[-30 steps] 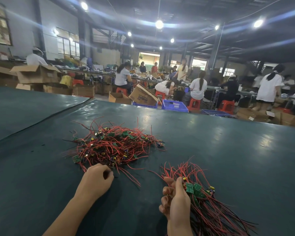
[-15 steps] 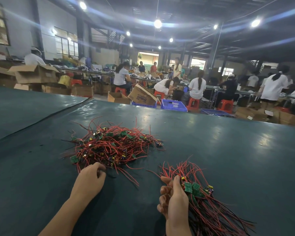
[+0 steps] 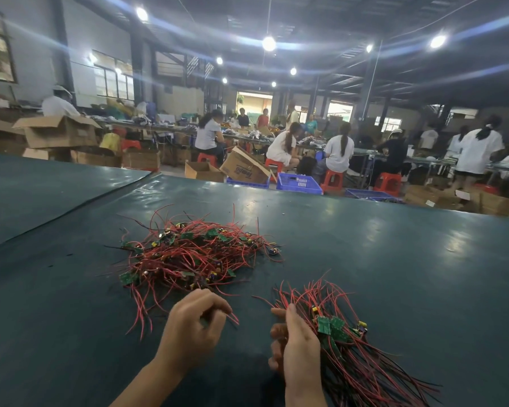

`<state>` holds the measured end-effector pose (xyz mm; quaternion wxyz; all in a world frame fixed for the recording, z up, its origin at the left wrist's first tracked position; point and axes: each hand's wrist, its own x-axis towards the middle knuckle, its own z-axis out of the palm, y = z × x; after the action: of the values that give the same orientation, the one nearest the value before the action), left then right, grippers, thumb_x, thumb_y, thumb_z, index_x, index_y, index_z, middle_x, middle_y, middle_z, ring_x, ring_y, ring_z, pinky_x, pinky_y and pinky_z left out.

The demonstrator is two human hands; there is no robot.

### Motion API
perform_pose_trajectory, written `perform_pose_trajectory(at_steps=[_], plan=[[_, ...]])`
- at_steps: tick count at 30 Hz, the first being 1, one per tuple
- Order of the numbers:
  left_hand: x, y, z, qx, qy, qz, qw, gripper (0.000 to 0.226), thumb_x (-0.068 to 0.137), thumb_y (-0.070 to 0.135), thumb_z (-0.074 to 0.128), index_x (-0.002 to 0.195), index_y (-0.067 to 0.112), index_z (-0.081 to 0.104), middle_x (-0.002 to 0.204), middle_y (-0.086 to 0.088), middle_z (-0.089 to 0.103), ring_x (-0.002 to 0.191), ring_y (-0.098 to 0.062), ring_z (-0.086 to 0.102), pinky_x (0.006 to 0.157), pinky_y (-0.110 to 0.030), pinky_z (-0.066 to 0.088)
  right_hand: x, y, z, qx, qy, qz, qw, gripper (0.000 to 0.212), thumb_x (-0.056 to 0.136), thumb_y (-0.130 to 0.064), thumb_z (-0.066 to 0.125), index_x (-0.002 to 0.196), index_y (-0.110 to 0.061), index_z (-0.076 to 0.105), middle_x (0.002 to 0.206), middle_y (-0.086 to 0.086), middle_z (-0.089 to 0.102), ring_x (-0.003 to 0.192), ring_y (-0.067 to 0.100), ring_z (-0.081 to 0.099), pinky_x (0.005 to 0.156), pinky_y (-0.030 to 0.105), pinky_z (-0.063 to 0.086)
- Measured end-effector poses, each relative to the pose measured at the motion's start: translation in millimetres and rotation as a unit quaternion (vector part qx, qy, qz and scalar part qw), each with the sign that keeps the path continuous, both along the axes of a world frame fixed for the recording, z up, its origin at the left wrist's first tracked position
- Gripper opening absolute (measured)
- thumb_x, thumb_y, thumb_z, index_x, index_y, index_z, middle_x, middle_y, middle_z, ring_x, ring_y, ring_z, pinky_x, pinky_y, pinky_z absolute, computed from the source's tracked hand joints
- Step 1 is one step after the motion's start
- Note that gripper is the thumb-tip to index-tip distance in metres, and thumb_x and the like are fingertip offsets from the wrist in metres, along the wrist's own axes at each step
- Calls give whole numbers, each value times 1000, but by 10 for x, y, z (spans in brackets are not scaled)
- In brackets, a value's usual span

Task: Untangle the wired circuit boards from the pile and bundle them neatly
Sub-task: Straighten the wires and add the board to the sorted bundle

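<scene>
A tangled pile of small green circuit boards with red and black wires point(image 3: 194, 254) lies on the dark green table point(image 3: 394, 259). My left hand point(image 3: 194, 324) sits at the pile's near edge, its fingers curled and pinching red wires that trail from the pile. My right hand point(image 3: 294, 345) grips a bundle of wired boards point(image 3: 344, 348), with the boards stacked near my thumb. The bundle's wires fan out up past my fingers and down to the lower right.
The table runs far left and right, with a seam point(image 3: 71, 207) to a second sheet at the left. Beyond its far edge stand cardboard boxes point(image 3: 244, 168), blue crates point(image 3: 299, 183), red stools and several seated people.
My left hand has moved right and slightly nearer, drawing red wires out of the pile's near edge. The right hand keeps its hold on the bundle, nearly still.
</scene>
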<state>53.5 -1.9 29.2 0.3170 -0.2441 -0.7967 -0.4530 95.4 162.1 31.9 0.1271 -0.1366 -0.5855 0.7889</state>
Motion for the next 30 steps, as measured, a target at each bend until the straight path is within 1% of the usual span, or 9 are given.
perform_pose_trajectory(at_steps=[3,7,11,14,18,21,24,25,30], plan=[[130,178,-8,-39,-19,-79,996,20,72,19,50,69,16,69,66,12,61,63,-2,54,58,-21,46,20,-57,-11,84,3,25,996,28,98,-26,51,86,-10,71,59,1,60,46,11,46,42,22,39],[222,341,-77,-102,-33,-159,981,9,68,11,53,64,16,59,63,9,54,63,0,44,60,-13,36,46,-106,-25,108,1,74,991,24,97,-14,54,84,-6,73,81,13,71,76,21,64,73,29,54],[228,329,-81,-88,-89,-205,971,7,71,16,53,69,20,59,64,9,54,62,-8,49,57,-24,40,54,-66,-1,91,1,85,992,22,95,1,52,88,-2,72,69,2,73,66,7,69,61,18,53],[221,325,-49,15,-171,-209,963,14,82,30,51,70,25,55,58,5,56,53,-7,50,53,-24,39,50,-59,-29,104,9,68,992,20,95,2,52,96,-3,71,71,3,73,67,13,68,66,23,56],[145,335,-27,55,-265,-64,961,61,99,47,37,56,13,62,57,-2,66,49,-8,57,52,-23,44,63,-71,-46,157,56,33,985,25,97,-2,49,103,-20,66,75,-4,74,56,12,52,55,20,46],[71,316,-2,84,-399,-46,912,53,99,44,39,75,8,71,67,-8,72,51,-12,62,46,-21,44,86,-59,-14,154,86,36,984,30,98,-1,46,110,-24,62,79,1,74,53,6,53,51,17,44],[53,349,41,232,-485,-97,838,41,98,39,45,97,5,66,78,-10,73,56,-17,64,44,-24,46,120,-52,19,144,114,55,981,32,97,4,46,113,-20,61,76,9,73,50,6,54,47,16,41],[56,360,55,273,-489,-114,821,36,98,36,48,100,5,65,82,-11,74,60,-18,66,45,-25,48,132,-56,23,146,121,63,980,32,97,5,46,113,-18,61,75,10,73,50,7,54,48,17,42],[38,361,65,386,-445,-165,791,20,94,18,53,106,7,65,91,-16,73,68,-23,68,63,-36,55,160,-71,34,154,136,81,975,34,95,6,48,114,-19,60,71,13,72,52,11,55,52,20,44]])
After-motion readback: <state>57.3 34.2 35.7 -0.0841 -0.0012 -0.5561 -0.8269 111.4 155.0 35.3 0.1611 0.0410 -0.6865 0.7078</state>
